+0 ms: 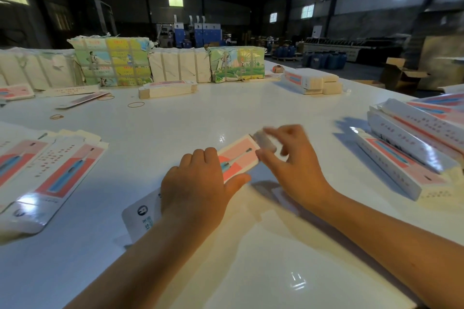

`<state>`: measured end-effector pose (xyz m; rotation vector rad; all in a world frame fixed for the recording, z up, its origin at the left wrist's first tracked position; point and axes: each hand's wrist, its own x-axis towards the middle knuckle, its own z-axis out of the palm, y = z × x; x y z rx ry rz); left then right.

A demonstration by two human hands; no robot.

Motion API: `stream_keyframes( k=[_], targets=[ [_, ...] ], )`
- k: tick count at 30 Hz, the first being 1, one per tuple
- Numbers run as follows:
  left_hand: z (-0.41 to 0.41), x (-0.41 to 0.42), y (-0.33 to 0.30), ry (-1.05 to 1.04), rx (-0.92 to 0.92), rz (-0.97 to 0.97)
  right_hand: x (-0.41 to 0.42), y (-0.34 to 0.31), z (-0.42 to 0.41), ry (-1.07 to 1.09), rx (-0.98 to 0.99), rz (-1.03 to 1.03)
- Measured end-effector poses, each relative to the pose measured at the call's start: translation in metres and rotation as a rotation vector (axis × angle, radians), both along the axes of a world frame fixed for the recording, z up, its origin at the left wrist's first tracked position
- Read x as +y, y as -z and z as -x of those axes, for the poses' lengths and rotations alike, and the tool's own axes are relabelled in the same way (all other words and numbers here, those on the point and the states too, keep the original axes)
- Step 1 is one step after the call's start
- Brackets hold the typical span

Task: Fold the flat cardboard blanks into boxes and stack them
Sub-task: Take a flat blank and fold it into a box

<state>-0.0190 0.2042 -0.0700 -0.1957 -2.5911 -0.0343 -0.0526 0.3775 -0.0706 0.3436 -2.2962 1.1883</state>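
**Q:** State the position of the workpiece.

**A:** The box (237,158) lies on the white desk (200,118), directly in front of me, long axis running from near-left to far-right. Its printed pink face is up.

**Q:** Left hand condition?

**A:** My left hand (198,188) lies over the near half of the box. Fingers curl over the far edge, thumb sits against the near edge. I am grasping the box with it.

**Q:** Right hand condition?

**A:** My right hand (292,160) is at the far end of the box. Its fingers pinch the end flap (263,142), which stands up from the box end. The fingertips are motion-blurred, so the exact contact is unclear.

**Q:** Supply stock?

**A:** Flat blanks (47,170) lie fanned on the desk to my left, printed side up.

**Q:** Finished units?

**A:** Folded boxes (411,148) are stacked at my right, near the desk edge, well apart from my hands.

**Q:** Other items on the desk?

**A:** Rubber bands (136,104) lie loose farther out. Strapped bundles (113,63) stand in a row along the far side.
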Motion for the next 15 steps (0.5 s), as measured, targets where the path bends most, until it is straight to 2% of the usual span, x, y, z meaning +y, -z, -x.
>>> stream_keyframes(
  k=[1, 2, 5, 7, 9, 10, 13, 14, 15],
  targets=[
    [0.000, -0.001, -0.001, -0.001, 0.005, -0.020, 0.002, 0.000, 0.003, 0.028, -0.021, 0.048],
    [0.000, -0.001, 0.000, 0.001, 0.013, -0.035, 0.004, 0.000, 0.005, -0.006, -0.129, 0.170],
    [-0.001, 0.003, 0.001, 0.003, 0.019, -0.031, 0.004, -0.003, 0.009, -0.449, -0.622, 0.757],
    [-0.001, 0.006, 0.002, 0.006, 0.015, -0.005, 0.004, -0.003, 0.009, -0.596, -0.699, 0.880],
    [-0.002, 0.009, 0.002, -0.003, -0.003, 0.017, 0.000, -0.001, 0.006, -0.541, -0.567, 0.774],
    [-0.002, 0.010, 0.004, -0.006, -0.010, 0.022, -0.002, 0.002, 0.003, -0.453, -0.448, 0.603],
    [-0.004, 0.014, 0.005, -0.030, -0.053, 0.033, -0.005, 0.006, -0.007, -0.112, -0.113, -0.212],
    [-0.003, 0.015, 0.006, -0.037, -0.056, 0.044, -0.006, 0.007, -0.009, -0.066, -0.060, -0.365],
    [-0.003, 0.017, 0.007, -0.046, -0.056, 0.053, -0.007, 0.007, -0.010, -0.052, -0.030, -0.414]
  ],
)
